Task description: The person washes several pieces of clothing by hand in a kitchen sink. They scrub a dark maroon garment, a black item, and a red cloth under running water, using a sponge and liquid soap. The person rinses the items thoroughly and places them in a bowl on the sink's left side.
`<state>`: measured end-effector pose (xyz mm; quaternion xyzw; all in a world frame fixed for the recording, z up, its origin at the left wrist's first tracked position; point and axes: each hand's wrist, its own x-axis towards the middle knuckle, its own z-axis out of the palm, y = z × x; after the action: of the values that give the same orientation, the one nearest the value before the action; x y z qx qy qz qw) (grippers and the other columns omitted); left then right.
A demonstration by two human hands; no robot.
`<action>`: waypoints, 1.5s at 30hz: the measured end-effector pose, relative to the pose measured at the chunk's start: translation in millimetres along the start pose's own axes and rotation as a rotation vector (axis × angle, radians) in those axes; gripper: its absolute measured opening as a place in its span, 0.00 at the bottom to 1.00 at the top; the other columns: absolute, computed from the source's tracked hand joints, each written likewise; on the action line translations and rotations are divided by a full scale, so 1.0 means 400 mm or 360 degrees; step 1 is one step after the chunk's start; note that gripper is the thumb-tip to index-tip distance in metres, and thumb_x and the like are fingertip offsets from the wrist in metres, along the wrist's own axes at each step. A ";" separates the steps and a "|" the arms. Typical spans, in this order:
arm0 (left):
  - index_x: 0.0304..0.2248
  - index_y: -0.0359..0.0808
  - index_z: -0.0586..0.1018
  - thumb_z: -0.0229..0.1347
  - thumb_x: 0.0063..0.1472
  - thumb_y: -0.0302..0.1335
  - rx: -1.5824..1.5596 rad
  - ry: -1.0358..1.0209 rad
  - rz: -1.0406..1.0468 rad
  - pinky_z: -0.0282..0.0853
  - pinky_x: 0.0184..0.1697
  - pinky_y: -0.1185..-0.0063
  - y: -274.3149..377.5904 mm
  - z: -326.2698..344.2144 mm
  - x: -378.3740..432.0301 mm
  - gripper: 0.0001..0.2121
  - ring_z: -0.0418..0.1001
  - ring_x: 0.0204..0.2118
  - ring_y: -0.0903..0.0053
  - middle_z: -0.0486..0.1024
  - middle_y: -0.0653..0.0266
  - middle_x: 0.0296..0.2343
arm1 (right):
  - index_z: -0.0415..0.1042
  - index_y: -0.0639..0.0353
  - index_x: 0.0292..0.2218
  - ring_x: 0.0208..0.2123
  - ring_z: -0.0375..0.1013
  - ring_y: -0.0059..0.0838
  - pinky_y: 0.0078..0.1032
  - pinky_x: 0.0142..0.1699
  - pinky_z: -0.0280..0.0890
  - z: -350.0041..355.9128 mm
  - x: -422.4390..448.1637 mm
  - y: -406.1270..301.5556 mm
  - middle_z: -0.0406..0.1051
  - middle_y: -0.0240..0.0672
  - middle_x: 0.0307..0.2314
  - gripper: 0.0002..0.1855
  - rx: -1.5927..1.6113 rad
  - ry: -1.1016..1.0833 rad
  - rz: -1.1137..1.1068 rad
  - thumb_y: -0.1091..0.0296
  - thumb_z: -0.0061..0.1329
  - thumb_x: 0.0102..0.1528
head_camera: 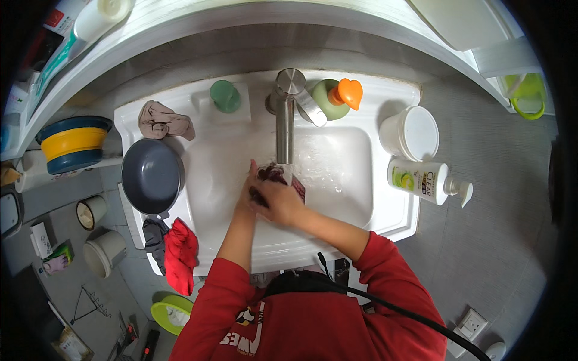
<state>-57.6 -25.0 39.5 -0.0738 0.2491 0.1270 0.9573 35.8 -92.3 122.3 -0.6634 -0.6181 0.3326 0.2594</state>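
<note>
Below the spout of the metal faucet (pixel 284 131), my two hands are together over the white sink basin (pixel 212 180). A dark maroon wet cloth (pixel 272 173) is bunched between them, and a patterned end of it hangs out to the right. My right hand (pixel 282 201) lies over the cloth, its fingers curled on it. Behind it, my left hand (pixel 248 189) is partly covered; its thumb points up beside the cloth. Water splashes in the basin to the right of the spout.
Left of the basin sit a grey bowl (pixel 151 176), a beige cloth (pixel 162 121), a red cloth (pixel 180 252) and a dark cloth (pixel 156 237). A green cup (pixel 226 97) and an orange-topped green bottle (pixel 329 101) flank the faucet. A white tub (pixel 420 134) and Clear pump bottle (pixel 417 180) are right.
</note>
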 end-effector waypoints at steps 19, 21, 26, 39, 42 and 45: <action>0.37 0.32 0.69 0.60 0.47 0.30 0.1386 0.0949 0.0186 0.71 0.30 0.75 0.017 -0.103 -0.054 0.19 0.73 0.28 0.70 0.72 0.57 0.30 | 0.53 0.52 0.54 0.48 0.54 0.50 0.43 0.51 0.54 0.012 -0.061 0.237 0.55 0.45 0.45 0.34 -0.1220 -0.0259 0.0674 0.46 0.43 0.50; 0.37 0.34 0.69 0.59 0.48 0.28 0.1122 0.1047 -0.0086 0.70 0.35 0.75 0.018 -0.100 -0.053 0.17 0.72 0.33 0.73 0.71 0.61 0.33 | 0.54 0.53 0.53 0.48 0.53 0.55 0.40 0.54 0.50 0.064 -0.086 0.317 0.57 0.49 0.44 0.29 -0.1051 -0.0219 0.0439 0.57 0.42 0.51; 0.34 0.36 0.72 0.54 0.50 0.27 0.0534 0.0651 -0.0111 0.64 0.46 0.73 -0.017 -0.120 -0.051 0.11 0.68 0.41 0.74 0.71 0.64 0.36 | 0.65 0.57 0.45 0.46 0.62 0.45 0.35 0.48 0.59 0.095 -0.038 0.372 0.63 0.48 0.44 0.24 -0.0007 0.0026 0.0864 0.76 0.43 0.44; 0.46 0.37 0.67 0.38 0.61 0.41 -0.0148 -0.0346 0.0342 0.62 0.49 0.72 -0.017 -0.130 0.061 0.20 0.67 0.43 0.70 0.69 0.62 0.41 | 0.68 0.57 0.34 0.29 0.67 0.38 0.29 0.29 0.66 0.073 -0.030 0.029 0.66 0.38 0.26 0.14 -0.0595 0.0340 -0.0457 0.69 0.45 0.41; 0.48 0.36 0.66 0.38 0.61 0.42 0.0026 -0.0274 0.0329 0.62 0.48 0.72 -0.011 -0.118 0.062 0.21 0.66 0.45 0.70 0.68 0.63 0.43 | 0.66 0.60 0.28 0.26 0.69 0.42 0.33 0.28 0.66 0.076 0.008 0.048 0.68 0.41 0.24 0.10 -0.0354 0.0428 -0.0084 0.69 0.47 0.40; 0.47 0.37 0.66 0.38 0.62 0.44 0.0168 0.0097 0.0230 0.63 0.48 0.74 -0.023 -0.064 0.041 0.22 0.67 0.44 0.70 0.68 0.65 0.43 | 0.63 0.62 0.30 0.26 0.71 0.46 0.38 0.29 0.66 0.066 0.046 0.118 0.70 0.46 0.23 0.14 -0.0298 0.0368 0.0461 0.67 0.50 0.42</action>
<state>-52.9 -35.4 9.8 -0.0088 0.2891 0.1802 0.9402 46.5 -80.5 67.3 -0.8002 -0.5107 0.2291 0.2153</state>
